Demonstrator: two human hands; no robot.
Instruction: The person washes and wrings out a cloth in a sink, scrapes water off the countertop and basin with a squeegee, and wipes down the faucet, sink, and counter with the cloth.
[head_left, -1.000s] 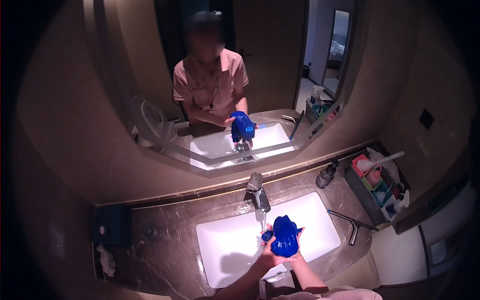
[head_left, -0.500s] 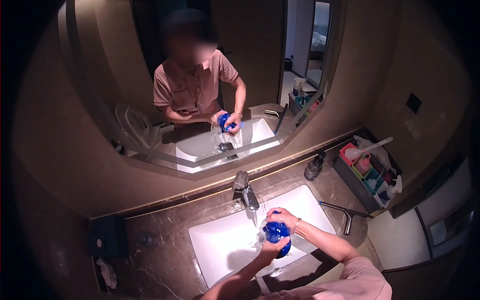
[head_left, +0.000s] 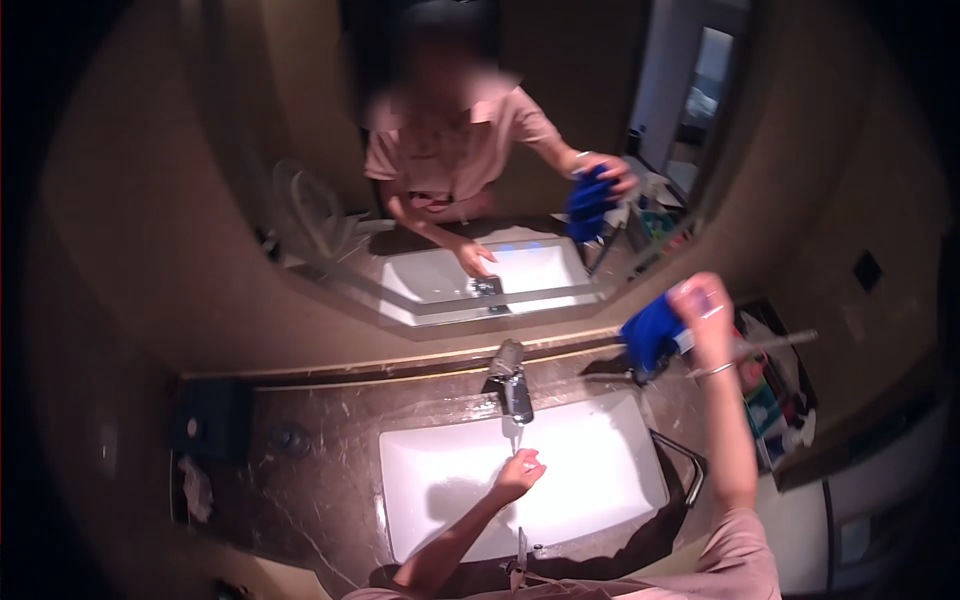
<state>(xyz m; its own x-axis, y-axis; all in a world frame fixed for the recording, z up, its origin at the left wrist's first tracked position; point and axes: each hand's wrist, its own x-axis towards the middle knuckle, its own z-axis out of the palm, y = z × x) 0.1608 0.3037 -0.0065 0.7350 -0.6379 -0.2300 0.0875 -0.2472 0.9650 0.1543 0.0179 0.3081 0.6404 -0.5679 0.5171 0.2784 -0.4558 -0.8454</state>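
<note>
A blue cloth (head_left: 652,332) hangs from my right hand (head_left: 702,305), raised over the back right of the counter near the soap dispenser. The hand is somewhat blurred by motion. My left hand (head_left: 520,474) is over the white sink (head_left: 440,500), just under the faucet (head_left: 516,395), where a thin stream of water comes down. Its fingers look curled together, and whether anything is in them is too small to tell. The mirror shows the same blue cloth in the raised hand.
A caddy (head_left: 768,412) with bottles and a long-handled brush stands at the right. Beside the sink lies a squeegee (head_left: 690,462). A dark box (head_left: 210,420) and a small glass (head_left: 290,438) are at the left. The mirror (head_left: 440,300) hangs behind the faucet.
Both hands were on the blue cloth at the sink. My right hand has carried it up and to the right, while my left hand has let go and stays under the faucet.
</note>
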